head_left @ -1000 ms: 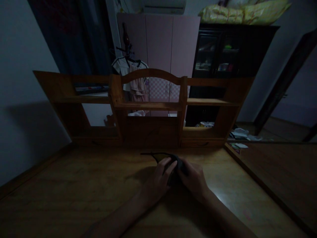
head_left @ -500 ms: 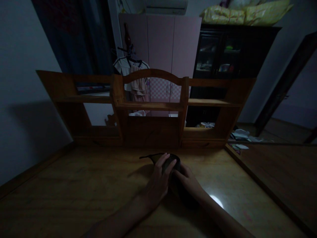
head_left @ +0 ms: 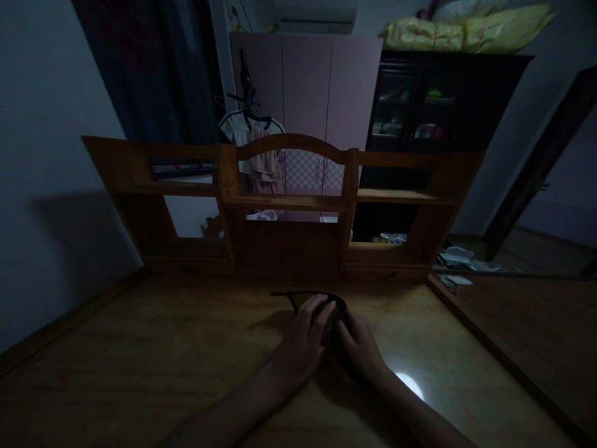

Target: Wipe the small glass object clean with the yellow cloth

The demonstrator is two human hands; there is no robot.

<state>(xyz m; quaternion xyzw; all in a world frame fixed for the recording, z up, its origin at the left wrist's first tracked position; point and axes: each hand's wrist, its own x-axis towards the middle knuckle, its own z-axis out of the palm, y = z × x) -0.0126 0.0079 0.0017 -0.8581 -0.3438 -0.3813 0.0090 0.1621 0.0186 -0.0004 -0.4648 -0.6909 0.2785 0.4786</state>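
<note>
A small dark object (head_left: 332,305) with a thin strap or arm sticking out to its left lies on the wooden desk (head_left: 140,361), near the back. My left hand (head_left: 303,345) rests over its left side with fingers curled onto it. My right hand (head_left: 359,345) grips its right side, fingers closed around it. The room is dim, so I cannot make out what the object is; most of it is hidden under my fingers.
A wooden shelf unit (head_left: 284,205) with open compartments stands along the desk's back edge. Behind it are a pink wardrobe (head_left: 308,93), hanging clothes (head_left: 254,146) and a dark glass cabinet (head_left: 420,106). A grey wall (head_left: 41,186) borders the left; the desk's right edge (head_left: 489,354) drops off.
Both hands stayed on the dark object and shifted slightly away from me toward the shelf; the right hand drew closer to the left. The view drifted a little.
</note>
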